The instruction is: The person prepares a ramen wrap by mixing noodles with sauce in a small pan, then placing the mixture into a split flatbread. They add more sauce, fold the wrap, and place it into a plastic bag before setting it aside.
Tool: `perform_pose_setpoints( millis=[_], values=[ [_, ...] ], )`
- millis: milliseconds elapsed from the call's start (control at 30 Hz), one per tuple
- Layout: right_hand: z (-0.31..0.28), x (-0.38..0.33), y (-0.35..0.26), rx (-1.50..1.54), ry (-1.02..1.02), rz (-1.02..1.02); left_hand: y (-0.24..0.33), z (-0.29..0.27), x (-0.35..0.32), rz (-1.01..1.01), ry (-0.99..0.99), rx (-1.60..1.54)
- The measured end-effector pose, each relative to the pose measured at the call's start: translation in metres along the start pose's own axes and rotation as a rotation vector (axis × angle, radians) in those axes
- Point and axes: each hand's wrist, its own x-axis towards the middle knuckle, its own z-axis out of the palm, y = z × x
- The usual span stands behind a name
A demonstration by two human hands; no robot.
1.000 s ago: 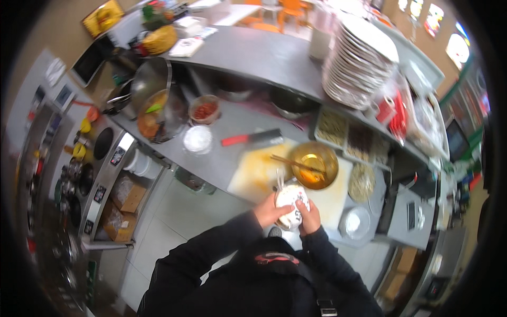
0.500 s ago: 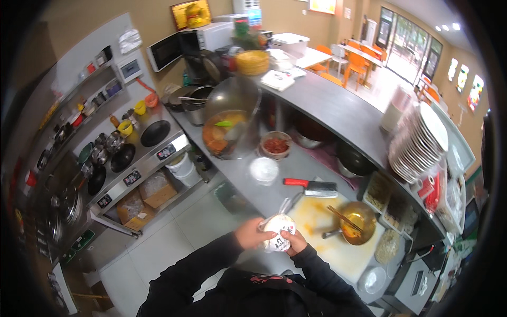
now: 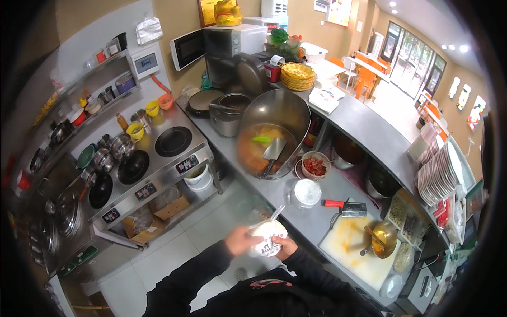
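Observation:
Both hands hold a white round paper container [image 3: 268,236] in front of my chest, above the tiled floor. My left hand [image 3: 240,240] grips its left side and my right hand [image 3: 287,246] cups its right side. A pale utensil handle [image 3: 277,212] sticks up out of the container. The steel counter [image 3: 317,214] runs just beyond the hands.
On the counter stand a big tilted steel bowl [image 3: 274,132] of orange food with a ladle, a small bowl of red sauce [image 3: 315,165], a lidded tub [image 3: 306,192], a cleaver [image 3: 346,207] and a cutting board [image 3: 351,248] with a brass bowl. A cooktop [image 3: 153,158] is at left.
The view has swung left, from the cutting board and plate stack toward the cooktop. Both hands stay closed on the white container, which remains in front of my chest.

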Motion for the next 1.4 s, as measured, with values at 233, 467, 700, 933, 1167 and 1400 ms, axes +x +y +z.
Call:
perform_pose_setpoints(
  millis=[233, 467, 700, 933, 1167, 1400],
  values=[
    [-0.017, 0.062, -0.007, 0.133, 0.080, -0.044, 0.003, -0.031, 0.067, 0.080, -0.038, 0.025],
    [-0.025, 0.188, -0.045, 0.137, 0.014, -0.094, 0.041, -0.103, 0.140, -0.016, 0.192, 0.264],
    [0.000, 0.281, -0.111, -0.085, 0.169, -0.107, 0.071, -0.201, 0.199, -0.048, 0.090, -0.358],
    [-0.012, 0.318, -0.147, -0.143, 0.354, -0.194, 0.094, -0.474, 0.291, 0.215, 0.363, -0.625],
    [0.025, 0.384, -0.127, 0.035, 0.656, -0.267, 0.079, -0.728, 0.543, 0.156, 0.682, -0.225],
    [0.057, 0.420, -0.135, -0.054, 0.801, -0.286, 0.032, -0.800, 0.694, -0.081, 0.769, 0.346]
  ],
)
